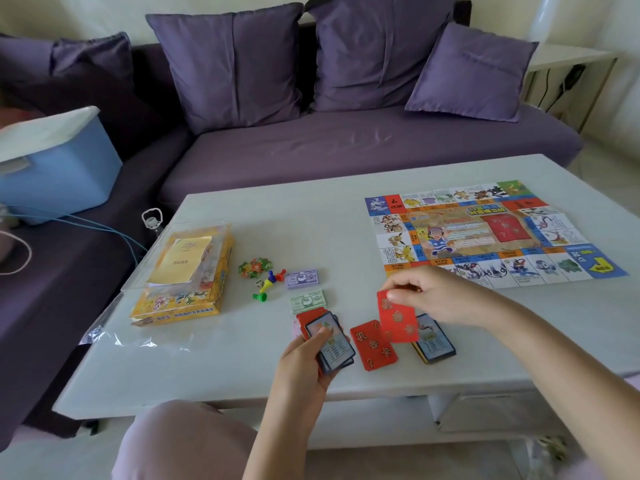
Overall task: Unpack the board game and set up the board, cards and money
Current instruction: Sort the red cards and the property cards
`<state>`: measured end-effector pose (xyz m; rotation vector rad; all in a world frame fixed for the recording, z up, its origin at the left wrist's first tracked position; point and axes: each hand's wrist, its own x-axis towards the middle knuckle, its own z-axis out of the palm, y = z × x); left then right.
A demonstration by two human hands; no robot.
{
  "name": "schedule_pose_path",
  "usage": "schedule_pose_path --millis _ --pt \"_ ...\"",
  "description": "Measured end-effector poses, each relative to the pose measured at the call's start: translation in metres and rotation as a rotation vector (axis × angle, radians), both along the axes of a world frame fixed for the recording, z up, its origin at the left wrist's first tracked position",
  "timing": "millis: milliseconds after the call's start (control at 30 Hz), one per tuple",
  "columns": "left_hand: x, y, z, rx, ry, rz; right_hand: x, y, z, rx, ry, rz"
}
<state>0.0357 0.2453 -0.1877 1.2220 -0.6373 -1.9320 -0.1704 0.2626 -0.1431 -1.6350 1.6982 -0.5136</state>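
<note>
The colourful game board (485,233) lies unfolded on the right of the white table (242,368). My left hand (304,362) grips a fanned deck of blue and red cards (329,341) near the front edge. My right hand (436,296) pinches a single red card (398,322) by its top, holding it above the table. Under it lie a red card pile (372,346) and a blue-backed card pile (434,346). A purple money stack (302,278) and a green money stack (309,301) sit left of the cards.
The yellow game box (183,292) with a clear lid and a leaflet lies at the table's left. Coloured pawns (268,282), a die and green tokens (254,267) sit beside it. Clear wrap (114,337) trails off the left corner. A purple sofa and a blue bin (55,168) stand behind.
</note>
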Motion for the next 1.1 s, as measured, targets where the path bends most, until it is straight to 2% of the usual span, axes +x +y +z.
schedule_pose_path --millis 100,200,300,433,700,900,1000,1100 --pt "-0.005 0.003 0.001 0.013 0.010 -0.021 0.009 -0.010 -0.015 -0.036 0.095 0.026" --pt "-0.006 0.005 0.000 0.003 -0.004 -0.036 0.018 -0.015 -0.030 -0.043 0.103 0.033" --pt "-0.004 0.004 -0.002 -0.004 -0.024 -0.044 0.023 -0.019 -0.044 -0.049 0.103 -0.008" --pt "-0.004 0.004 -0.002 0.000 -0.016 -0.046 0.021 -0.017 -0.047 -0.130 0.203 -0.070" --pt "-0.002 0.003 0.001 0.010 -0.006 -0.046 0.028 0.002 -0.048 -0.007 0.418 0.240" --pt "0.001 0.002 0.001 0.008 -0.002 -0.045 0.031 0.002 -0.051 -0.068 0.366 0.218" --pt "0.003 0.002 0.004 -0.062 0.010 -0.052 0.033 0.010 -0.045 -0.145 0.338 0.212" --pt "0.003 0.004 0.008 -0.172 0.023 -0.055 0.038 0.022 -0.039 -0.257 0.106 0.112"
